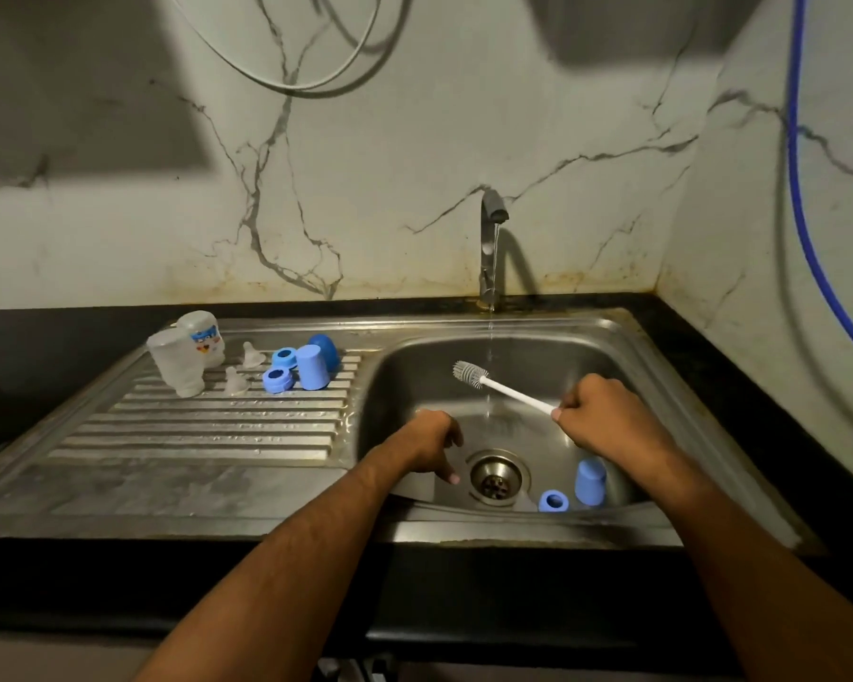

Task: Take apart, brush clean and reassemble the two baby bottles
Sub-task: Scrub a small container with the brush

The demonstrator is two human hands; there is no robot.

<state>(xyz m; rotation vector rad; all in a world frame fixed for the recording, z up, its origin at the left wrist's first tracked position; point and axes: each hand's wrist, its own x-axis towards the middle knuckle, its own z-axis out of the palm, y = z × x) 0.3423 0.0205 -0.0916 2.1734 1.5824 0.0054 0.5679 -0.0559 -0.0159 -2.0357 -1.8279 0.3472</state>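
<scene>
Brush handle point(515, 393) end hidden inside right hand point(606, 415) — bottle print point(204, 337) unreadable.

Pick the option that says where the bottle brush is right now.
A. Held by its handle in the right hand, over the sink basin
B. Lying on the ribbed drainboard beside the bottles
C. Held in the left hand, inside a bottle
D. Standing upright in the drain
A: the right hand grips the white handle of the bottle brush, bristle head raised over the sink basin near the tap's thin stream.

Two bottle bodies point(186, 356), two teats point(245, 369), three rings point(279, 379), three caps point(312, 367), one brush point(501, 386).
</scene>
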